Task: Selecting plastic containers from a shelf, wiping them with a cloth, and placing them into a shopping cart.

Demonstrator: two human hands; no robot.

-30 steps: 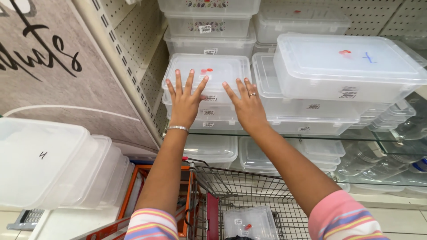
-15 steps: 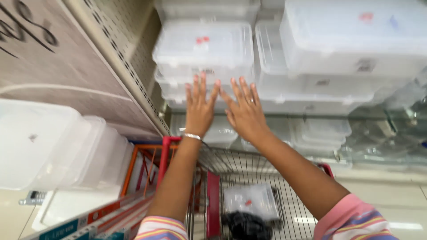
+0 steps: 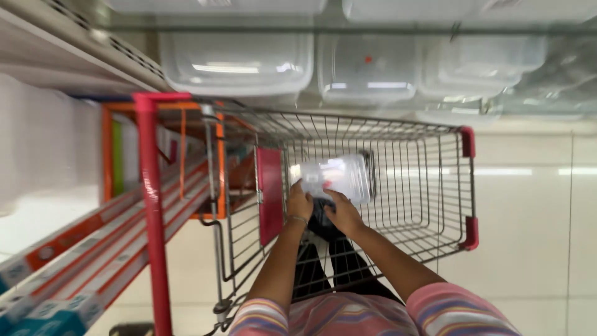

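A clear plastic container (image 3: 339, 176) lies inside a wire shopping cart (image 3: 410, 186) with red corner guards. My left hand (image 3: 299, 202) grips the container's near left edge. My right hand (image 3: 340, 212) holds its near bottom edge, right beside the left one. Both arms reach down into the cart basket, in striped pink sleeves. A dark object sits under my hands in the cart; I cannot tell what it is.
Clear lidded storage boxes (image 3: 239, 62) fill the glass shelf beyond the cart. A red and orange metal frame (image 3: 152, 205) stands to the left, beside shelves with price strips (image 3: 68, 261). Pale tiled floor (image 3: 535, 224) lies to the right.
My hands have dropped from the stacked boxes on the upper shelf down into the cart and now hold a container there. The view has tilted down.
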